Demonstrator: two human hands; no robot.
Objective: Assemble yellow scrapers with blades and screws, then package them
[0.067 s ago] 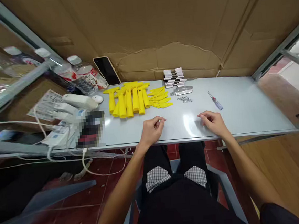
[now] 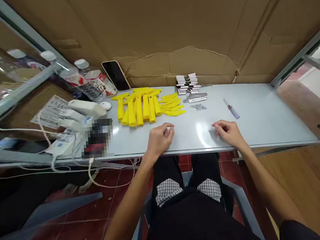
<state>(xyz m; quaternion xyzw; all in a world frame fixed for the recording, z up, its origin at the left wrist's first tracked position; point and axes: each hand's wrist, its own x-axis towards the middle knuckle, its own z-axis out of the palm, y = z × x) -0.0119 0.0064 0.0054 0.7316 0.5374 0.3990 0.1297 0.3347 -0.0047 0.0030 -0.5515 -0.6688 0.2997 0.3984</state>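
Observation:
My left hand point(image 2: 159, 139) rests near the front edge of the table point(image 2: 183, 133), its fingers curled and the thumb meeting the index finger, with nothing visible in it. Beyond it lie several yellow plastic T-shaped handles point(image 2: 138, 108) and a fan of flat yellow pieces point(image 2: 172, 105). My right hand point(image 2: 227, 131) is curled the same way at the front edge, holding nothing I can see. Nearest to it is a screwdriver point(image 2: 231, 109) with a clear handle. Small screws point(image 2: 198, 107) are heaped beside metal blades point(image 2: 195, 97) and a stack of wrapped white pieces point(image 2: 187, 84).
A phone point(image 2: 116, 76) leans on the cardboard wall point(image 2: 170, 34) at the back. On the left stand bottles point(image 2: 82, 76), a power strip point(image 2: 61, 146) with white cables, and a blurred-out patch point(image 2: 97, 138). Metal frame posts point(image 2: 291, 63) flank the table.
My left hand has shifted slightly to the left. The right hand stays in place, and the view has moved very little.

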